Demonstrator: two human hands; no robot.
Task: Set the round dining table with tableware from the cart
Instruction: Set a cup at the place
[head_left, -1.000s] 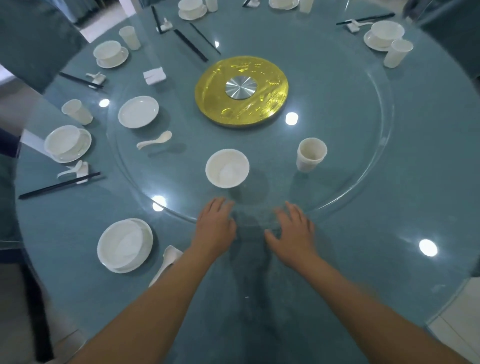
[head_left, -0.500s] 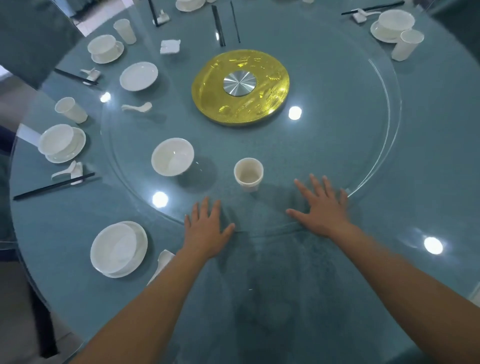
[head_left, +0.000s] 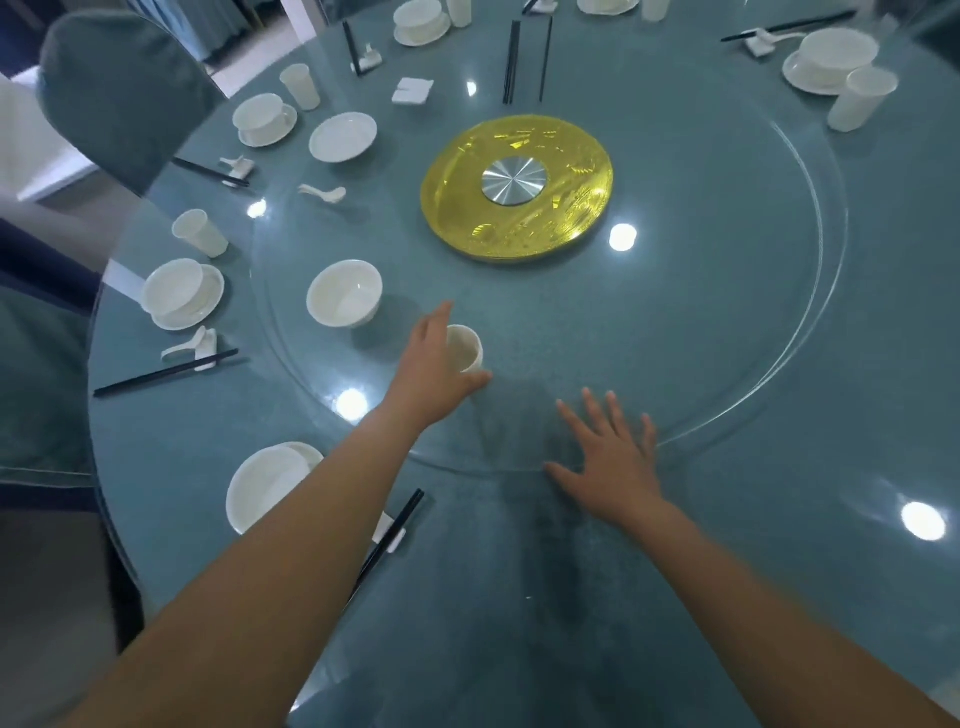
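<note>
2 bare hands reach over the round table (head_left: 779, 519). Right hand (head_left: 613, 457) lies flat, fingers spread, on the near rim of the glass turntable (head_left: 727, 332), holding nothing. Left hand (head_left: 434, 371) wraps thumb and fingers around 1 white cup (head_left: 466, 349) standing upright on the turntable. Near left: 1 bowl on a plate (head_left: 265, 486), chopsticks (head_left: 387, 545) beside it. Just beyond the cup, 1 white bowl (head_left: 344, 293). Centre: gold disc (head_left: 517, 187).

Five cups (head_left: 464, 349), two hands (head_left: 613, 457).
</note>
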